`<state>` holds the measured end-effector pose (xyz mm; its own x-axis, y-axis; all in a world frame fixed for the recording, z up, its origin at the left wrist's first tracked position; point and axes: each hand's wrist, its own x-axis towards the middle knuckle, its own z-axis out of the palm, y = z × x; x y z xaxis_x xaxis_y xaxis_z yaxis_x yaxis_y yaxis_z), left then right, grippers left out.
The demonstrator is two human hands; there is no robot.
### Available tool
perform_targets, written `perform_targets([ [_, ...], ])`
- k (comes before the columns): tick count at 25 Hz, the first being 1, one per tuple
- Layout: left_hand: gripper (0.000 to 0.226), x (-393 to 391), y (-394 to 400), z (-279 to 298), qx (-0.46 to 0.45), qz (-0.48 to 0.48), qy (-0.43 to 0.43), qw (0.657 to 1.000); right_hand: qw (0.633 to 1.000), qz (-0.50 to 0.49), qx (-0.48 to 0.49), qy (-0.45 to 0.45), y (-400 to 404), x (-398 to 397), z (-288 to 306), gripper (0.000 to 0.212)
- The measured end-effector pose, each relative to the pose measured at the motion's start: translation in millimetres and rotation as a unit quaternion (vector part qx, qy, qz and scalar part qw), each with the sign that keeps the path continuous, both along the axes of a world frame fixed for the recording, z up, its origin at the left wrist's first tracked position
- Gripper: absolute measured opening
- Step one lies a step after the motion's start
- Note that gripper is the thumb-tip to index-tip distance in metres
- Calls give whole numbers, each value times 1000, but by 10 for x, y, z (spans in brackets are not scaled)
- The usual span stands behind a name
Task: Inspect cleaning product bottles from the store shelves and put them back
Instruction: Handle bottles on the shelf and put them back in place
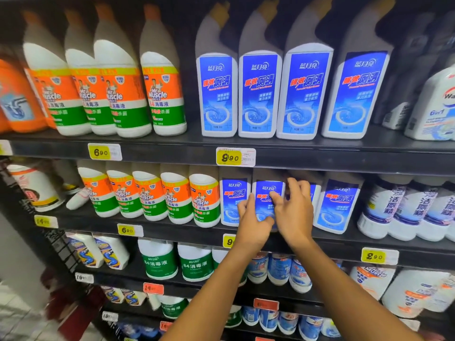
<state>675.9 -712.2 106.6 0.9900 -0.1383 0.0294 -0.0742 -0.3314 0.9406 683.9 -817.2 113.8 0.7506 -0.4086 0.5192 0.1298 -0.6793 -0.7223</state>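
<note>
On second shelf: both hands, left hand and right hand, clasp blue-label bottle by its sides, steadying it upright in its row.

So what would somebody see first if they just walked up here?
Probably the two hands, left hand and right hand, holding a white plastic bottle with a blue label on the second shelf. Next, the orange-and-green labelled white bottles on the top shelf's left, and the yellow price tag below.

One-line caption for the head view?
Both hands, left and right, grip a white blue-labelled toilet-cleaner bottle on the second dark store shelf.
</note>
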Motion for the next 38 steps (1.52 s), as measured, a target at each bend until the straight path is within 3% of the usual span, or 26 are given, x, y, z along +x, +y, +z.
perform_targets([
  [6, 69, -17, 185, -44, -64, -22, 41, 997, 997, -24, -74, -7, 89, -76, 26, 40],
  [11, 50, 2, 501, -79, -86, 13, 23, 996, 979, 86, -167, -77, 405, -121, 141, 32],
  [17, 40, 37, 918, -109, -109, 46, 14, 993, 950, 78, -257, 160, 694, 214, 506, 33],
  [22, 44, 67, 1107, -175, -121, 44, 32, 991, 952, 53, -255, 159, 727, 219, 556, 37],
  [25, 47, 85, 1168, -199, -123, 36, 34, 991, 953, 31, -266, 142, 727, 174, 563, 51],
  [28, 42, 91, 1145, -135, -111, -13, 33, 993, 947, -13, -299, 114, 754, 98, 535, 57],
  [32, 39, 88, 1104, -92, -96, -84, 55, 990, 980, 19, -174, 97, 820, 70, 542, 40],
  [35, 33, 27, 1177, -116, -129, -51, 69, 988, 992, 33, -85, 92, 771, 62, 572, 32],
  [38, 52, -67, 1312, -186, -161, -23, 109, 981, 984, 118, 62, 120, 697, 11, 539, 20],
])
